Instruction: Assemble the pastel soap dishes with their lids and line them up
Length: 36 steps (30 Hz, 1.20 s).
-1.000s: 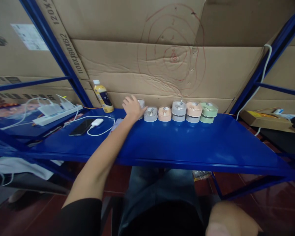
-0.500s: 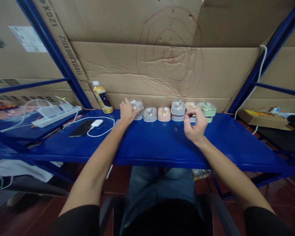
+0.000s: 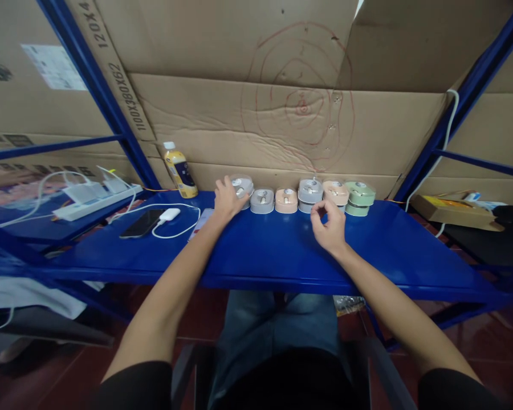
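A row of small rounded cases lines the back of the blue shelf: a grey stack at the left, a grey case, an orange case, a taller grey stack, a peach stack and a green stack. My left hand grips the leftmost grey stack from its left side. My right hand hovers just in front of the taller grey stack and the peach stack, fingers curled in a pinch, with nothing seen in it.
A yellow drink bottle stands at the back left. A black phone, a white charger with its cable and a white power strip lie to the left. Cardboard sheets close the back. A flat carton lies at the right.
My right hand came up from below, reached the peach stack, then drew slightly left and back. My left hand shifted from on top of the leftmost stack to its left side.
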Tool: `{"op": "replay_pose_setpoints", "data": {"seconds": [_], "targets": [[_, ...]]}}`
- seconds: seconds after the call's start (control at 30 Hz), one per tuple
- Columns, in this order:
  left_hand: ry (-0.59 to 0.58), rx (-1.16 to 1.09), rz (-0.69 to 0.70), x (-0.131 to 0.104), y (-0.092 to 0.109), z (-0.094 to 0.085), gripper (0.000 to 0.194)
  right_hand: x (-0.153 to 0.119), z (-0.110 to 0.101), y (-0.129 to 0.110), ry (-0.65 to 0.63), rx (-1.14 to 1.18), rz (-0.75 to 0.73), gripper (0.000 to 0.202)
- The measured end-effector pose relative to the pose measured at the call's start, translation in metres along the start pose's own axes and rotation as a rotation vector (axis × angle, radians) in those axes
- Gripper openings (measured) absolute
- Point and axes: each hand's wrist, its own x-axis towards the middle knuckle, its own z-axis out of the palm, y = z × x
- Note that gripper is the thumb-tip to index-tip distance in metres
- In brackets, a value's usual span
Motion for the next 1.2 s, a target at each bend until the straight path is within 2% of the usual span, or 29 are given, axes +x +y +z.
{"op": "replay_pose_setpoints", "data": {"seconds": [0.17, 0.3, 0.37, 0.47, 0.5, 0.53, 0.6, 0.67, 0.73, 0.8, 0.87, 1.07, 1.2], "targets": [[-0.023, 0.003, 0.017, 0.003, 0.002, 0.005, 0.085, -0.003, -0.002, -0.001, -0.027, -0.020, -0.003, 0.012], [0.037, -0.060, 0.022, 0.005, -0.003, 0.000, 0.085, -0.003, -0.003, 0.003, -0.016, -0.024, -0.033, 0.013], [0.093, -0.122, 0.100, 0.003, -0.004, -0.005, 0.085, -0.001, -0.004, 0.006, 0.002, -0.029, -0.040, 0.013], [0.119, -0.259, 0.383, -0.013, 0.001, -0.009, 0.087, 0.010, -0.007, 0.012, -0.027, -0.024, -0.039, 0.005], [0.096, -0.313, 0.498, -0.021, 0.005, -0.009, 0.089, 0.016, -0.008, 0.014, -0.079, -0.017, -0.047, 0.010], [0.053, -0.368, 0.601, -0.031, 0.009, -0.008, 0.090, 0.021, -0.009, 0.017, -0.160, -0.009, -0.063, 0.025], [-0.093, -0.458, 0.742, -0.053, 0.020, -0.004, 0.092, 0.031, -0.010, 0.023, -0.391, 0.002, -0.106, 0.069], [-0.241, -0.527, 0.798, -0.073, 0.031, 0.001, 0.096, 0.036, -0.009, 0.029, -0.662, 0.010, -0.141, 0.106], [-0.350, -0.590, 0.823, -0.088, 0.040, 0.004, 0.097, 0.035, -0.006, 0.035, -0.897, 0.036, -0.149, 0.119], [-0.432, -0.629, 0.823, -0.096, 0.044, 0.007, 0.101, 0.030, -0.003, 0.039, -1.026, 0.064, -0.131, 0.119], [-0.486, -0.649, 0.800, -0.099, 0.043, 0.010, 0.108, 0.024, -0.002, 0.040, -1.048, 0.071, -0.104, 0.115], [-0.567, -0.700, 0.713, -0.097, 0.030, 0.019, 0.124, 0.027, -0.015, 0.037, -0.976, 0.091, 0.015, 0.094], [-0.575, -0.625, 0.736, -0.100, 0.030, 0.017, 0.124, 0.038, -0.033, 0.051, -0.907, 0.161, 0.185, 0.079]]}}
